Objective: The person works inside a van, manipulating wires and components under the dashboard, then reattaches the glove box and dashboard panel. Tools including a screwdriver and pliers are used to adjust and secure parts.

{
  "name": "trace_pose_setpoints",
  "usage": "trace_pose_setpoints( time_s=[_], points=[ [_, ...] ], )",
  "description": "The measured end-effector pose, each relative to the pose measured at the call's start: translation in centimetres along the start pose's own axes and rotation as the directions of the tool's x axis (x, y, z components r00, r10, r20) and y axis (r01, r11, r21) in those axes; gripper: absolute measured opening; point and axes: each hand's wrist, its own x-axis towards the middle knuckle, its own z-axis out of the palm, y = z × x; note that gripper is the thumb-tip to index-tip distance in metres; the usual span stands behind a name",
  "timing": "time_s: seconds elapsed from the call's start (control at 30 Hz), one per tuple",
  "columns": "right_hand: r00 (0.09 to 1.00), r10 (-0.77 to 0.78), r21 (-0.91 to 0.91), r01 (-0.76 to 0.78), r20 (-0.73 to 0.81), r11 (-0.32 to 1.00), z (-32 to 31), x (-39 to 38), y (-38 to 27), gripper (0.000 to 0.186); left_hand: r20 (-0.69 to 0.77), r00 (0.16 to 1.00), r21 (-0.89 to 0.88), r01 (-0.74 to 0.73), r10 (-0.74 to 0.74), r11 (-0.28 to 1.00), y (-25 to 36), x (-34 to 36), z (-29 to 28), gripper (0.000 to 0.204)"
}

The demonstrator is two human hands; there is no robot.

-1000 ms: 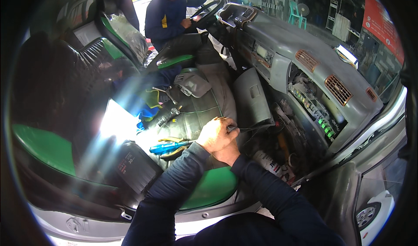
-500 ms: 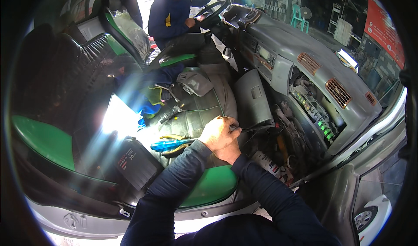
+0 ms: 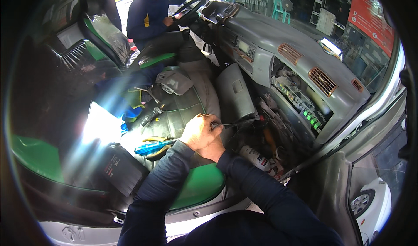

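Note:
My left hand (image 3: 197, 130) and my right hand (image 3: 211, 148) are pressed together above the front edge of the passenger seat. Pinched between their fingers is a thin wire (image 3: 231, 124), running off to the right toward the footwell. A thin green wire (image 3: 201, 101) also stretches from the hands back across the seat. Much of my right hand's fingers is covered by the left. Beside my left wrist, a blue-handled screwdriver (image 3: 149, 147) and yellow-handled pliers (image 3: 156, 139) rest on the seat. Farther back lie a dark cylindrical tool (image 3: 151, 116) and a metal T-handle wrench (image 3: 150, 93).
A bright lamp (image 3: 101, 123) glares behind a black case (image 3: 123, 169). The dashboard has an opened fuse box (image 3: 300, 107); a grey panel (image 3: 235, 91) hangs below it. A white can (image 3: 254, 156) stands in the footwell. Another person (image 3: 150, 17) is at the steering wheel (image 3: 190, 11).
The view has shifted, so the whole cabin appears farther left. My hands stay joined over the seat with the wire between them.

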Motion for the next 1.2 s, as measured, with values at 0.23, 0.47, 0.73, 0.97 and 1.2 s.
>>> trace_pose_setpoints(
  time_s=[0.23,0.47,0.73,0.97,1.2],
  points=[
    [0.989,0.105,-0.039,-0.101,0.109,0.994,-1.3,0.5,-1.4,0.055,0.028,0.999,-0.002,0.030,-0.030,1.000,0.0,0.2,-0.1,0.028],
    [0.988,0.115,-0.055,-0.109,0.102,0.992,-1.1,0.5,-1.7,0.056,0.027,0.999,-0.015,0.021,-0.021,1.000,-0.1,0.1,-0.1,0.028],
    [0.990,0.065,-0.039,-0.061,0.123,0.997,-1.2,0.5,-1.2,0.059,0.018,0.999,-0.023,0.031,-0.030,0.999,0.0,0.1,0.1,0.028],
    [0.998,0.032,-0.011,-0.032,0.048,0.999,-0.5,0.4,-0.7,0.058,0.013,1.000,-0.005,0.021,-0.021,1.000,-0.1,-0.1,0.0,0.028],
    [0.999,0.009,-0.055,-0.011,-0.038,0.998,-0.1,0.4,-0.7,0.057,0.019,0.999,0.006,0.030,-0.030,1.000,0.0,0.0,0.0,0.029]
  ],
)
